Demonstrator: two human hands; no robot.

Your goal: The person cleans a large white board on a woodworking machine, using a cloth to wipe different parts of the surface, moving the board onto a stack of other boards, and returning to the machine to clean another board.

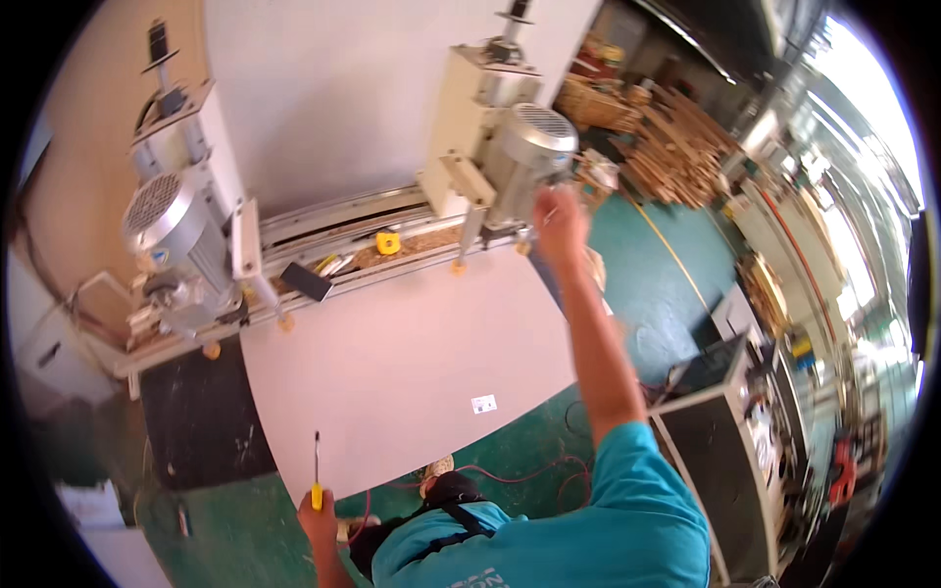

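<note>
At the near edge of a large pale panel, my left hand is closed round the yellow handle of a screwdriver, whose thin shaft points away from me. My right arm reaches far forward. At its end, my right hand is closed beside the right-hand motor, at its lower end. Blur hides what, if anything, those fingers hold. A similar grey motor stands at the left. On the machine's ledge behind the panel lie a yellow tape measure and a dark flat rectangular object.
A rail runs between the motor units. The panel bears a small white label. A red hose trails over the green floor. A cabinet stands to my right, with stacked wood farther back.
</note>
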